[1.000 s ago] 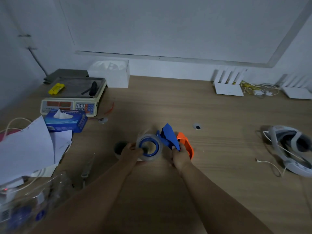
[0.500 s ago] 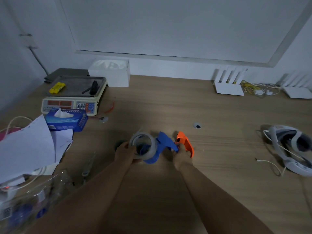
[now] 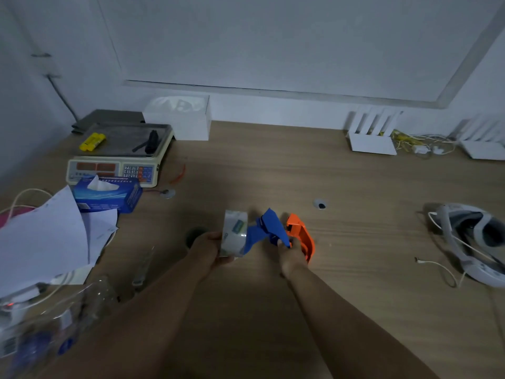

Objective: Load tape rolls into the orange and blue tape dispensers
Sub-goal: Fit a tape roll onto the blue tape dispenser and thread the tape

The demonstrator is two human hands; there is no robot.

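Note:
A clear tape roll [image 3: 235,233] stands on edge in my left hand [image 3: 208,248], its flat side pressed against the blue tape dispenser [image 3: 266,229]. My right hand [image 3: 290,257] grips the blue dispenser at its near right end. The orange tape dispenser [image 3: 302,236] lies on the wooden table [image 3: 355,242] just right of the blue one, partly behind my right fingers. A dark round roll [image 3: 194,234] sits on the table behind my left hand, mostly hidden.
A weighing scale [image 3: 117,157], a blue tissue box [image 3: 108,194] and loose white papers [image 3: 46,239] fill the left side. A white headset with a cable [image 3: 475,239] lies at the right. White boxes [image 3: 371,138] stand along the far wall.
The tape roll has turned from facing me to standing edge-on, and my left hand has brought it closer against the blue dispenser. My right hand stayed on the dispenser.

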